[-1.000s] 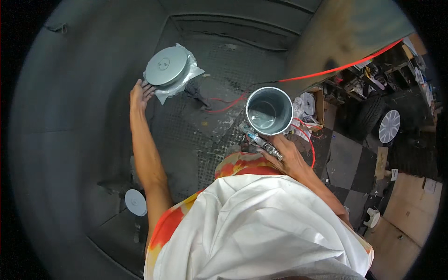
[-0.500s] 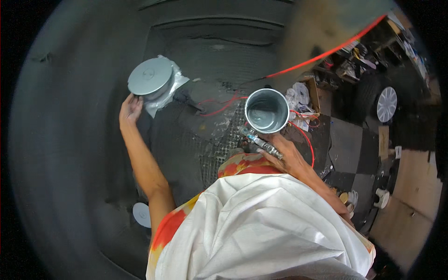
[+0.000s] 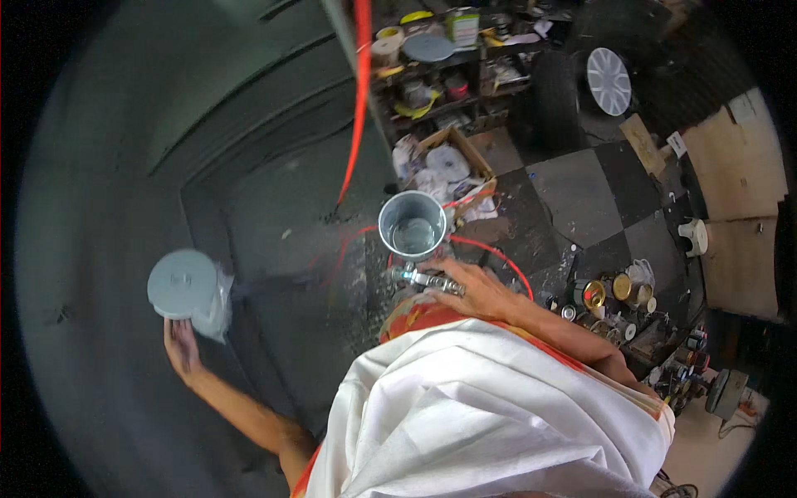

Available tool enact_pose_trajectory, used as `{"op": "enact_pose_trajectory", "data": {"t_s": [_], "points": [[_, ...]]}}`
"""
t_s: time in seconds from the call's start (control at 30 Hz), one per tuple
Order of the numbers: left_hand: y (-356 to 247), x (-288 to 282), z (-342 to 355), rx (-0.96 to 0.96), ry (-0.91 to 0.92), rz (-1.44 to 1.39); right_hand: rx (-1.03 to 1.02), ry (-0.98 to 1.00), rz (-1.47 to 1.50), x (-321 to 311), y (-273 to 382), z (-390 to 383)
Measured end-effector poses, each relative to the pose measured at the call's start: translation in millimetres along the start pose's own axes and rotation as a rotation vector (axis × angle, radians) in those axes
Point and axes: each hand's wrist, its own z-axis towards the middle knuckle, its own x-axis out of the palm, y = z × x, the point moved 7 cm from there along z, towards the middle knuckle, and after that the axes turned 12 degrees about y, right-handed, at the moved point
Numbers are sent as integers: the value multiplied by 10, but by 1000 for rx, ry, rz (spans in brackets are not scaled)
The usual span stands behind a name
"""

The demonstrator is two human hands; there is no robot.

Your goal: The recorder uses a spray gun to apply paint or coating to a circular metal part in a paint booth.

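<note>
My right hand (image 3: pixel 473 290) is closed around the metal body of a spray gun (image 3: pixel 427 280), close in front of my waist. On top of the gun sits an open metal cup (image 3: pixel 413 224) with a shiny inside. At the left, my left hand (image 3: pixel 181 347) reaches out and grips the near rim of a round grey cap (image 3: pixel 183 282) with a raised mark at its centre. Crumpled pale plastic (image 3: pixel 214 311) shows under and beside the cap. The tips of my left fingers are partly hidden by the rim.
A red hose (image 3: pixel 359 100) hangs from above; another red hose (image 3: pixel 490 249) runs beside the gun. Shelves with cans (image 3: pixel 427 48) stand at the back, near a cardboard box (image 3: pixel 473 153) of crumpled paper. Tyre, wheel cover (image 3: pixel 608 81) and paint tins (image 3: pixel 591 295) lie to the right.
My view has swung right, bringing shelves and tins into sight. The cap and my left hand now appear lower and farther left. Both hands keep their holds.
</note>
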Motion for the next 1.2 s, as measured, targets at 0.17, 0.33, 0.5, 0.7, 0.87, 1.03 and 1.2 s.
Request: {"op": "enact_pose_trajectory", "data": {"t_s": [0.17, 0.33, 0.5, 0.7, 0.87, 1.03, 1.2], "points": [[301, 1570, -617, -156, 159, 317, 125, -29, 145, -634, -710, -509], [1360, 3314, -1012, -456, 414, 395, 152, -140, 173, -1390, -1183, -1123], [2385, 4640, -671, -520, 638, 292, -26, -496, 41, -1764, -1650, -1589], [2937, 6204, 155, -364, 690, -35, 133, -694, 163, -1917, -2152, -1957], [3447, 7438, 956, -352, 565, -276, 251, -741, 344, -2048, -2424, -2132], [3926, 8202, 2151, -296, 538, -555, 206, -793, 250, -2302, -2609, -2024], [4452, 8882, 3041, -282, 480, -667, 304, -781, 315, -2668, -2922, -1784]]}}
